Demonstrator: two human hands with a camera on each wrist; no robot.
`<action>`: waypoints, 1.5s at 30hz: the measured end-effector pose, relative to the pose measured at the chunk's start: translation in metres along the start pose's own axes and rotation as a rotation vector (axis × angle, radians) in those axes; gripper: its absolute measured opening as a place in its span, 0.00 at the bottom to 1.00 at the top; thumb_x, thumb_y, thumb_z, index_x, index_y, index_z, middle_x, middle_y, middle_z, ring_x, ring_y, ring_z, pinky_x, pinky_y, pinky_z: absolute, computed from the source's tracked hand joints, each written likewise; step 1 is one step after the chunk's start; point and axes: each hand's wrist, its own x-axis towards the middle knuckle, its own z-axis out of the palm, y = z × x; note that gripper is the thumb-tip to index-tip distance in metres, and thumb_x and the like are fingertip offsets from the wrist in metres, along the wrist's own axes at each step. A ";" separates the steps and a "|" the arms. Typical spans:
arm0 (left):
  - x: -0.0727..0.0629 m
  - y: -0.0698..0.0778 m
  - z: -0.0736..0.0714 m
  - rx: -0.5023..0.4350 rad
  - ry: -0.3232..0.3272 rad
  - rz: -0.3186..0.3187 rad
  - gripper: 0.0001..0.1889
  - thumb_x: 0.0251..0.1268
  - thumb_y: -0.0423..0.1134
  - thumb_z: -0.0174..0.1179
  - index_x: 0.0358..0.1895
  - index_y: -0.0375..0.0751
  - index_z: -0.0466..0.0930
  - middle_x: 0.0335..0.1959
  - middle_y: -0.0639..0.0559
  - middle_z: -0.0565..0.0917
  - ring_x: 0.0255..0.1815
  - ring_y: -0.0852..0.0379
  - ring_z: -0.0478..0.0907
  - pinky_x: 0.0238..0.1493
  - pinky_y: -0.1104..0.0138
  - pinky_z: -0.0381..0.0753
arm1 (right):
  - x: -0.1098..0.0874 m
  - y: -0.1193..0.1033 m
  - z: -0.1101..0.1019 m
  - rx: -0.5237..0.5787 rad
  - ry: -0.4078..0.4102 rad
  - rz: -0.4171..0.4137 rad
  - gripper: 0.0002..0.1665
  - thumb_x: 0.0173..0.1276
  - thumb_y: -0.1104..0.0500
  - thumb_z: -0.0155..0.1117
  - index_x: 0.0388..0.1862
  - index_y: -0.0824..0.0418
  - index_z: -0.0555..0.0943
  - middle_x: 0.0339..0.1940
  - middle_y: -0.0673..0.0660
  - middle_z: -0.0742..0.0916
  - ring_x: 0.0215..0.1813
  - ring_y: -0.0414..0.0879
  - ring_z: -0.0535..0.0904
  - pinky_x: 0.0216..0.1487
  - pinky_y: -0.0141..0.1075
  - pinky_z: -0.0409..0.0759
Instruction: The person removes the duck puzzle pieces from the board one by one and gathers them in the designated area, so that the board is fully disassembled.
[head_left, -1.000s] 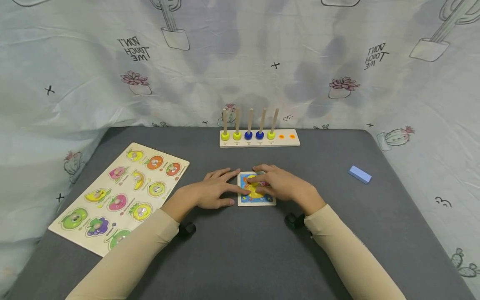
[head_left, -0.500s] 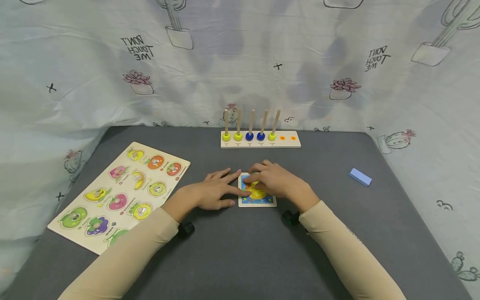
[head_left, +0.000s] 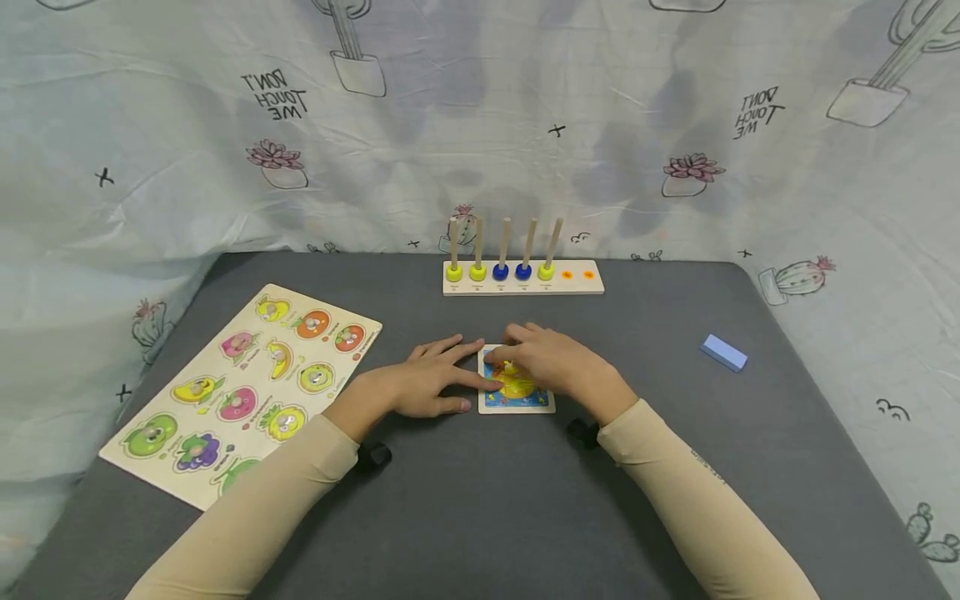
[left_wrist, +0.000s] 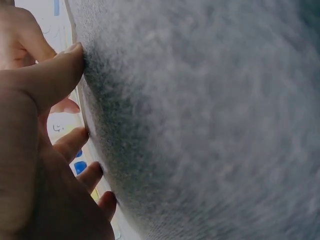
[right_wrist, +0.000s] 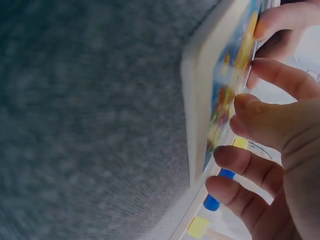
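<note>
Left hand (head_left: pixel 420 387): yours, fingers spread wide and fairly straight; index fingertip over the small puzzle board's left part, at the edge of the yellow figure (head_left: pixel 519 386). Most of this hand lies left of the board.

Right hand (head_left: pixel 551 360): yours, fingers bent and fairly close together, reaching over the board's far right part, index fingertip toward its far left corner. Whether anything is pinched you cannot tell; the fingers screen the spot in the head view, and the right wrist view does not settle it.

Small puzzle board (head_left: pixel 517 410): the landmark, flat on the tabletop (head_left: pixel 480 517), between your two hands. Nearly square, so no clear long axis; cream rim, blue picture. Key relation: it lies to the right of your left palm and below and left of your right palm, the right hand covering more of it.

Peg stand (head_left: pixel 577 287): beyond the board; five upright pegs, three yellow-green rings, two blue.

Fruit board (head_left: pixel 251 375): left of the small board, long axis slanting, partly under your left sleeve (head_left: pixel 255 508).

Blue block (head_left: pixel 724 352): well to the right of the board, set slantwise.

Printed curtain (head_left: pixel 480 75): behind everything, beyond the board.
</note>
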 end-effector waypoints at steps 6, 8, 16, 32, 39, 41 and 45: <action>0.001 0.002 0.003 -0.007 0.026 -0.002 0.26 0.78 0.54 0.55 0.75 0.80 0.66 0.86 0.53 0.45 0.85 0.37 0.36 0.76 0.34 0.46 | 0.001 0.001 0.001 0.006 -0.030 -0.014 0.30 0.75 0.68 0.63 0.68 0.40 0.78 0.52 0.53 0.77 0.48 0.50 0.77 0.53 0.42 0.81; 0.001 0.003 0.003 -0.012 0.030 0.002 0.26 0.78 0.54 0.56 0.75 0.80 0.66 0.86 0.53 0.45 0.85 0.37 0.36 0.76 0.34 0.46 | 0.001 0.001 0.000 -0.004 -0.033 -0.019 0.29 0.75 0.68 0.62 0.67 0.40 0.78 0.51 0.54 0.77 0.46 0.50 0.77 0.52 0.42 0.81; -0.001 0.003 -0.002 -0.007 0.021 0.008 0.26 0.78 0.54 0.56 0.76 0.77 0.66 0.86 0.50 0.43 0.85 0.37 0.37 0.77 0.35 0.46 | 0.003 0.001 -0.002 -0.077 -0.027 -0.035 0.25 0.76 0.66 0.61 0.64 0.41 0.77 0.49 0.55 0.77 0.39 0.51 0.77 0.46 0.40 0.82; 0.000 0.006 -0.005 0.045 -0.012 -0.010 0.26 0.79 0.56 0.53 0.76 0.78 0.64 0.86 0.52 0.43 0.85 0.39 0.37 0.77 0.35 0.47 | 0.007 0.002 -0.005 -0.102 -0.052 -0.047 0.24 0.76 0.67 0.61 0.62 0.42 0.76 0.47 0.56 0.77 0.36 0.50 0.78 0.44 0.40 0.83; 0.001 0.004 -0.004 0.036 -0.011 -0.015 0.26 0.79 0.56 0.53 0.76 0.78 0.64 0.86 0.53 0.43 0.86 0.39 0.35 0.78 0.36 0.46 | 0.008 0.002 -0.006 -0.048 -0.042 -0.036 0.23 0.77 0.66 0.60 0.61 0.42 0.77 0.46 0.56 0.77 0.37 0.49 0.79 0.44 0.40 0.83; 0.001 0.004 -0.004 0.037 -0.012 -0.018 0.26 0.79 0.56 0.53 0.76 0.78 0.64 0.86 0.54 0.42 0.86 0.40 0.35 0.78 0.36 0.46 | 0.008 0.002 -0.006 -0.043 -0.043 -0.037 0.23 0.77 0.66 0.60 0.62 0.42 0.76 0.47 0.56 0.77 0.38 0.50 0.80 0.45 0.41 0.84; 0.001 0.003 -0.003 0.044 -0.012 -0.015 0.26 0.79 0.57 0.53 0.77 0.79 0.63 0.86 0.54 0.42 0.86 0.40 0.35 0.78 0.36 0.46 | 0.008 0.002 -0.007 -0.031 -0.050 -0.038 0.22 0.77 0.67 0.60 0.61 0.43 0.76 0.47 0.55 0.77 0.40 0.50 0.80 0.46 0.42 0.84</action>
